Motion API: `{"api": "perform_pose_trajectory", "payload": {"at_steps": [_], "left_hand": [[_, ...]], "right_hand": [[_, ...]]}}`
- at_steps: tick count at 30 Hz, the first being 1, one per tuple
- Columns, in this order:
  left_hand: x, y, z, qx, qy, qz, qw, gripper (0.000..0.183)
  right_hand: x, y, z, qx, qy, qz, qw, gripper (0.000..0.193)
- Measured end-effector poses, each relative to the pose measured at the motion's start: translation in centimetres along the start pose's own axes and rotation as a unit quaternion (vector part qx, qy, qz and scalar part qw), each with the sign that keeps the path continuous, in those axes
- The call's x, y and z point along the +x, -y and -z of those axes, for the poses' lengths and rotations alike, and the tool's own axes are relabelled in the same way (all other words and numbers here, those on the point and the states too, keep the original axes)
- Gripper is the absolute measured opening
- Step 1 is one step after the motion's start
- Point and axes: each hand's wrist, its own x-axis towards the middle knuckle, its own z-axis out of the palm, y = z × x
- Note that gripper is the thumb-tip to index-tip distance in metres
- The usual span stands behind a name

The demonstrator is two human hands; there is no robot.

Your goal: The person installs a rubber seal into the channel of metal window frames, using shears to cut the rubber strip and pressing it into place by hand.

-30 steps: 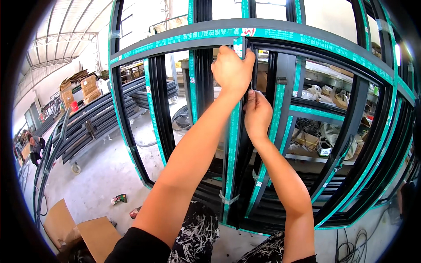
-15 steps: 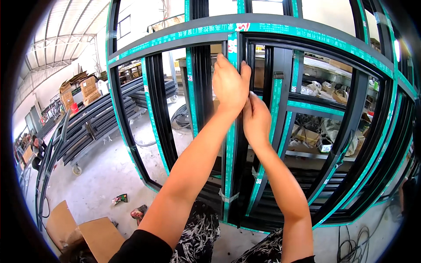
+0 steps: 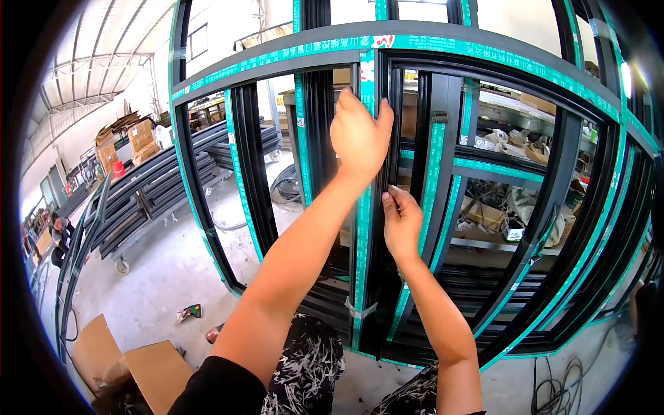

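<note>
A large dark grey window frame (image 3: 315,41) with green printed tape along its bars stands upright in front of me. My left hand (image 3: 361,135) is wrapped round its middle upright bar (image 3: 364,228), just under the top crossbar; the thumb lies on the right side and the other fingertips are partly hidden behind the bar. Lower down, my right hand (image 3: 402,225) has thumb and fingers pinched together at the black inner edge on the right of that bar. Anything between those fingertips is too small to make out.
Long dark profiles (image 3: 159,187) lie stacked on a wheeled rack at left. An open cardboard box (image 3: 155,370) sits at lower left, near a small packet (image 3: 189,312) on the floor. Loose black cable (image 3: 560,391) coils at lower right. Cluttered shelves (image 3: 498,242) show through the frame.
My right hand has slid down along the upright bar, away from my left hand. The left hand has shifted slightly left and stays on the same bar.
</note>
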Motion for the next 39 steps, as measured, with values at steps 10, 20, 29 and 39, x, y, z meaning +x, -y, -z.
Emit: {"api": "perform_pose_trajectory", "payload": {"at_steps": [10, 20, 29, 39], "left_hand": [[4.9, -2.3, -0.3, -0.075, 0.026, 0.144, 0.986, 0.063], [-8.3, 3.6, 0.4, -0.068, -0.002, -0.019, 0.997, 0.067], [-7.0, 2.3, 1.3, -0.074, 0.034, 0.055, 0.995, 0.061], [-4.2, 2.0, 0.9, -0.012, 0.007, 0.079, 0.997, 0.064]], "right_hand": [[-3.7, -1.0, 0.3, -0.035, 0.000, 0.003, 0.999, 0.024], [-6.6, -2.0, 1.7, -0.106, 0.006, 0.039, 0.994, 0.019], [-8.0, -4.1, 2.6, -0.048, -0.004, -0.040, 0.998, 0.014], [-8.2, -3.0, 2.0, -0.122, -0.013, 0.009, 0.992, 0.014]]}}
